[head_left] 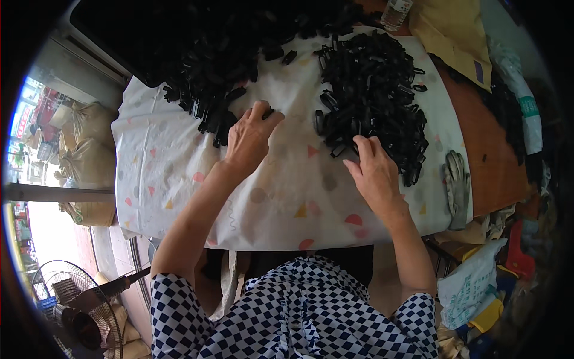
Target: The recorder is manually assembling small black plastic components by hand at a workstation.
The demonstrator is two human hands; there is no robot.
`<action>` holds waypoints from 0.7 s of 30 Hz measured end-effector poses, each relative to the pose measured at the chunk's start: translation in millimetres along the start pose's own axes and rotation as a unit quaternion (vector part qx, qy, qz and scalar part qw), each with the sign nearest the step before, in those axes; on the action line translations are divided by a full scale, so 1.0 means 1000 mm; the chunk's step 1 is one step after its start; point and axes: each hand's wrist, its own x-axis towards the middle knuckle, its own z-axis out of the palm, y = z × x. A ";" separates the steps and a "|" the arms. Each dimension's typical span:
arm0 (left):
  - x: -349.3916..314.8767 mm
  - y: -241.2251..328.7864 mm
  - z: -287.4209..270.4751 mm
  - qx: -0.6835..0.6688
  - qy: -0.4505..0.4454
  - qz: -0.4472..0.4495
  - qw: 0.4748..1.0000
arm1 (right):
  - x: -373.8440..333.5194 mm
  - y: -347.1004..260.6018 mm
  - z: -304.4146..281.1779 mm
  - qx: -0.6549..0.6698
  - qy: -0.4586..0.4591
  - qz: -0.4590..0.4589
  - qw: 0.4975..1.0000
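My left hand (pixel 249 136) is over the middle-left of the cloth, its fingers curled around a small black plastic piece (pixel 268 113). That piece is mostly hidden by the fingers. My right hand (pixel 376 173) reaches to the near edge of the right-hand heap of black plastic pieces (pixel 371 84), many of them buckle-like with open loops. Its thumb and forefinger are spread apart, and nothing shows between them. Beside my left hand, a second heap of similar black pieces (pixel 209 90) spreads toward the far left.
A white patterned cloth (pixel 269 203) covers the table. A large black container (pixel 119 36) stands far left, with a clear bottle (pixel 396 13) and brown paper (pixel 448 30) far right. Grey gloves (pixel 456 185) lie by the right edge. A fan (pixel 81 314) stands lower left.
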 end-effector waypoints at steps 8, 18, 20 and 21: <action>0.032 -0.020 -0.004 0.153 -0.119 0.159 0.968 | 0.009 0.021 0.019 -0.092 -0.014 -0.041 0.995; 0.018 -0.017 -0.014 0.129 -0.197 0.132 0.963 | -0.020 0.008 0.012 0.308 -0.064 0.088 0.945; 0.007 -0.017 -0.008 0.091 -0.162 0.124 0.975 | -0.025 0.006 0.015 0.258 -0.052 0.056 0.963; 0.002 -0.010 -0.007 0.010 -0.147 0.060 0.987 | -0.027 0.005 0.015 0.258 -0.052 0.056 0.963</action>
